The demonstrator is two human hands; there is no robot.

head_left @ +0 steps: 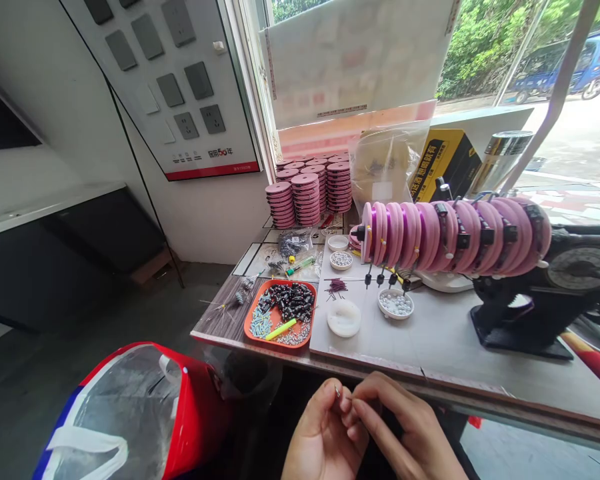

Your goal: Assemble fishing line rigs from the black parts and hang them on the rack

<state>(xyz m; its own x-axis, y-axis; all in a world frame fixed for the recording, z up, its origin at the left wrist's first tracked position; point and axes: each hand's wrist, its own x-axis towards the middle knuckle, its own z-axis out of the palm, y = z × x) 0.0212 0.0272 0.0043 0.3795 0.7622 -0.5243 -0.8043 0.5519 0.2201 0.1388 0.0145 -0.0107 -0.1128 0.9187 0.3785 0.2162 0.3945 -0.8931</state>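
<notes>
- We see the bench (455, 360) running out past the right edge of the view, the space under it too dark to read.
- On it, well to the right of the orange tray (249, 319), we see a row of pink discs (427, 237) on a black stand (500, 300), whose far right side is cut off.
- Down and to the left of the tray we have an open red bag (203, 400), cropped by the bottom edge; its contents are hard to make out through the clear cover.
- Our right hand (405, 423) is below and to the right of the tray, reaching in from the lower right, thumb and forefinger stretched toward the other hand's fingertips. Its grip is narrow; the tips overlap there, and we cannot tell whether they close on anything.
- Our left hand (327, 430), below the tray and slightly right, turns its palm up with the fingers curled; both wrists fall outside the view. Its grip is pinched between thumb and forefinger.
- In that pinch, below and to the right of the tray, we hold a tiny metal piece (337, 392), mostly covered by the fingertips, its full shape unclear.
</notes>
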